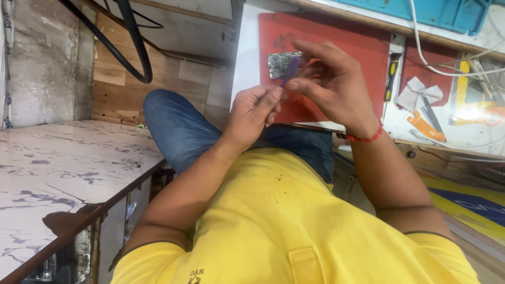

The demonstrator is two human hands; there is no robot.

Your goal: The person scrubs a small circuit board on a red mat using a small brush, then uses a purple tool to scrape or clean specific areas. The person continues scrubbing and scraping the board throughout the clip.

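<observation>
Above the red mat (363, 50) on the surface, our right hand (329, 87) pinches a small circuit board (281, 64). Our left hand (255, 110) grips a purple pick (290, 71), its tip touching the board. A yellow-handled screwdriver (391, 76) lies beside the mat.

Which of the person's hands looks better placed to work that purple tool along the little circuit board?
Probably the left hand: it pinches the lower end of the purple tool, whose tip meets the circuit board. The right hand is taken up with holding the board above the red mat.
</observation>
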